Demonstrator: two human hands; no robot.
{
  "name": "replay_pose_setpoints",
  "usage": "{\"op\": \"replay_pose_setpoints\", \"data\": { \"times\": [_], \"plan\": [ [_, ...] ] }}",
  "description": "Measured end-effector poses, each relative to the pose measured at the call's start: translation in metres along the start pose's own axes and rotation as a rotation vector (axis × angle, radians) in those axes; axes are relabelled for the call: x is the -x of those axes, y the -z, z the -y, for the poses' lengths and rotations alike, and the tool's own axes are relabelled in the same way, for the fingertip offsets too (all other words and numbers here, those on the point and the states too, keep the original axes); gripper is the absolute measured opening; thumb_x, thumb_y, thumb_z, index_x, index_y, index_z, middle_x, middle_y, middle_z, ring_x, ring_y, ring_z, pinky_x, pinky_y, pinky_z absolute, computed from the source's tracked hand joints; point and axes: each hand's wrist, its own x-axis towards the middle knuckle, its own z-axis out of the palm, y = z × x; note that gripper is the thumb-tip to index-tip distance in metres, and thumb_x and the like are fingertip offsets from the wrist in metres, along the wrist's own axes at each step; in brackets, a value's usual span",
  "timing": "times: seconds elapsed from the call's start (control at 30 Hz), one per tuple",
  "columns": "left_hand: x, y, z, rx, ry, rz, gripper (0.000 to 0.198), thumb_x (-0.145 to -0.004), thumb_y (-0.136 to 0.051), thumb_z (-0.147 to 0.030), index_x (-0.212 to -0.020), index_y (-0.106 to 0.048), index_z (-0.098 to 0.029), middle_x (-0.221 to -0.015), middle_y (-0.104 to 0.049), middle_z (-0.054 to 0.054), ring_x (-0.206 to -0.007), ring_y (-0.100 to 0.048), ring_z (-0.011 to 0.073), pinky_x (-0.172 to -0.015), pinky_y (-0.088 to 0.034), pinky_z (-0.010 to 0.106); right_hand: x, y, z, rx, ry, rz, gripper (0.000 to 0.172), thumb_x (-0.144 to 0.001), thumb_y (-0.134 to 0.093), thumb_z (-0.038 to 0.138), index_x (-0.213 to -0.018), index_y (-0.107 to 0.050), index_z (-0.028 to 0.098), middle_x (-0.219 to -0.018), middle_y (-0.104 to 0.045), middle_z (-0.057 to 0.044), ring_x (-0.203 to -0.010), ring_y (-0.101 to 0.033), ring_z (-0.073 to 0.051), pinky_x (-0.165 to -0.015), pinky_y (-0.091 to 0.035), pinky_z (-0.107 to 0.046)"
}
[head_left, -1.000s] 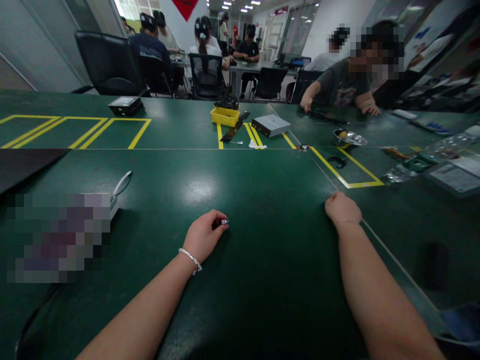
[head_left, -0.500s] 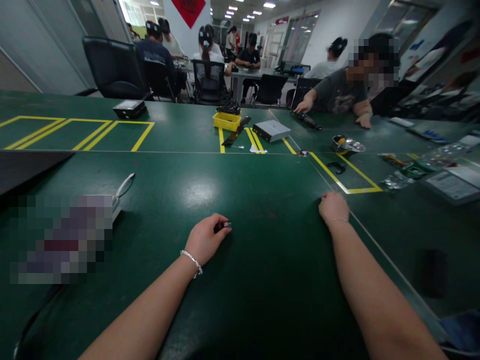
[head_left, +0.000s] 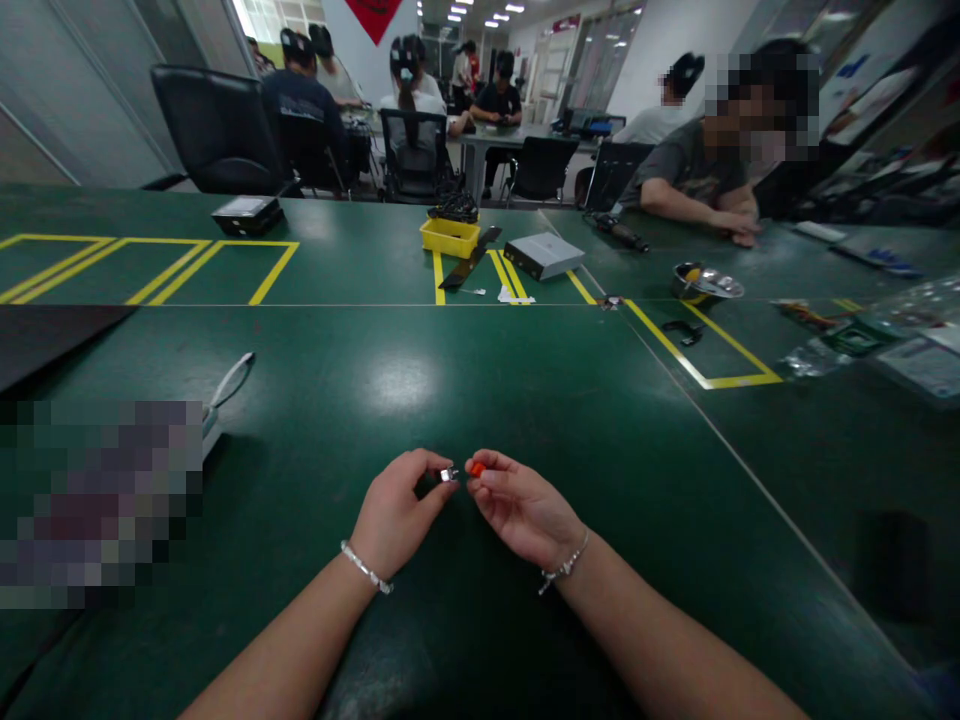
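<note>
My left hand (head_left: pixel 397 505) pinches a small black part with a silver metal end (head_left: pixel 448 475) just above the green table (head_left: pixel 480 380). My right hand (head_left: pixel 521 505) holds a small orange piece (head_left: pixel 477 468) between thumb and fingers. The two pieces almost touch, tip to tip, in front of me. Both wrists wear thin bracelets.
A yellow bin (head_left: pixel 449 235), a black strip (head_left: pixel 470 258) and a grey box (head_left: pixel 542 254) lie at the far middle. A metal bowl (head_left: pixel 703 283) and plastic bags (head_left: pixel 847 335) sit to the right. A white cable (head_left: pixel 229 380) lies left. A person (head_left: pixel 701 160) leans on the far right edge.
My right hand has come in from the table's right seam to the middle and now holds an orange piece beside the left hand's part. The left hand lifted slightly.
</note>
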Motion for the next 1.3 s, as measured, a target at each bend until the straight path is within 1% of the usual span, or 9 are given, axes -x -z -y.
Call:
{"op": "replay_pose_setpoints", "data": {
  "times": [0.13,0.27,0.43,0.6,0.8,0.9,1.0,1.2,1.3],
  "plan": [
    [0.0,-0.003,-0.006,0.025,-0.054,0.016,0.008,-0.075,-0.054,-0.025,-0.081,-0.056,-0.02,-0.076,-0.059,0.001,-0.071,-0.054,0.0137,-0.066,-0.044,0.028,-0.005,0.008,0.005,0.06,-0.025,0.062,0.019,-0.065,-0.065,0.007,-0.082,-0.06,0.012,-0.077,-0.062,-0.002,-0.062,-0.057,-0.004,-0.058,-0.047,-0.012],
    [-0.001,-0.003,-0.008,0.027,-0.093,-0.011,0.008,-0.076,-0.054,-0.025,-0.082,-0.055,-0.02,-0.077,-0.059,0.001,-0.072,-0.054,0.0137,-0.067,-0.044,0.028,-0.009,0.008,0.002,0.016,-0.041,0.079,0.017,-0.068,-0.064,0.01,-0.083,-0.059,0.013,-0.074,-0.061,-0.001,-0.059,-0.055,-0.003,-0.057,-0.046,-0.012],
    [0.001,-0.001,-0.01,-0.002,-0.114,-0.019,0.009,-0.078,-0.052,-0.027,-0.082,-0.054,-0.02,-0.078,-0.059,0.001,-0.073,-0.054,0.014,-0.067,-0.044,0.028,-0.006,0.009,0.0,-0.045,-0.038,0.046,0.014,-0.07,-0.062,0.013,-0.083,-0.059,0.015,-0.073,-0.06,0.0,-0.059,-0.055,-0.003,-0.055,-0.046,-0.011],
    [0.001,-0.002,-0.01,-0.022,-0.143,-0.029,0.008,-0.077,-0.052,-0.025,-0.084,-0.054,-0.02,-0.077,-0.058,0.001,-0.073,-0.054,0.0139,-0.067,-0.044,0.028,-0.005,0.009,0.001,-0.004,-0.019,-0.005,0.022,-0.061,-0.066,0.002,-0.08,-0.06,0.011,-0.08,-0.062,-0.002,-0.064,-0.058,-0.004,-0.064,-0.048,-0.01],
    [0.002,-0.002,-0.011,-0.04,-0.163,-0.072,0.009,-0.076,-0.053,-0.024,-0.084,-0.054,-0.02,-0.077,-0.057,0.002,-0.072,-0.053,0.0143,-0.067,-0.043,0.029,-0.004,0.005,0.001,0.09,-0.024,-0.022,0.016,-0.068,-0.064,0.017,-0.083,-0.059,0.012,-0.071,-0.064,-0.002,-0.054,-0.057,-0.004,-0.051,-0.047,-0.011],
    [0.003,-0.002,-0.012,-0.052,-0.185,-0.1,0.009,-0.076,-0.054,-0.023,-0.084,-0.054,-0.02,-0.076,-0.058,0.002,-0.072,-0.053,0.0145,-0.067,-0.044,0.029,-0.004,0.004,0.0,0.117,0.009,-0.01,0.018,-0.07,-0.063,0.027,-0.082,-0.059,0.014,-0.071,-0.064,-0.003,-0.054,-0.057,-0.006,-0.049,-0.046,-0.014],
    [0.003,-0.001,-0.012,-0.059,-0.203,-0.145,0.009,-0.075,-0.055,-0.022,-0.084,-0.054,-0.019,-0.075,-0.058,0.002,-0.071,-0.054,0.0145,-0.065,-0.044,0.029,-0.004,0.005,-0.001,0.125,0.063,-0.003,0.019,-0.071,-0.062,0.03,-0.08,-0.06,0.014,-0.069,-0.063,-0.002,-0.057,-0.057,-0.007,-0.053,-0.046,-0.017],
    [0.003,-0.002,-0.015,-0.089,-0.24,-0.177,0.009,-0.074,-0.055,-0.022,-0.083,-0.054,-0.019,-0.073,-0.058,0.001,-0.07,-0.054,0.0151,-0.064,-0.044,0.03,-0.004,0.005,-0.004,0.137,0.125,-0.057,0.017,-0.064,-0.067,0.021,-0.08,-0.063,0.016,-0.069,-0.061,0.001,-0.06,-0.054,-0.006,-0.061,-0.044,-0.018],
    [0.004,-0.004,-0.017,-0.115,-0.236,-0.147,0.007,-0.076,-0.054,-0.022,-0.082,-0.054,-0.019,-0.072,-0.057,0.001,-0.07,-0.053,0.0159,-0.064,-0.043,0.031,-0.004,0.001,-0.009,0.192,0.203,-0.066,0.016,-0.064,-0.067,0.019,-0.079,-0.062,0.019,-0.071,-0.061,0.002,-0.065,-0.055,-0.008,-0.065,-0.043,-0.021]
  ]
}}
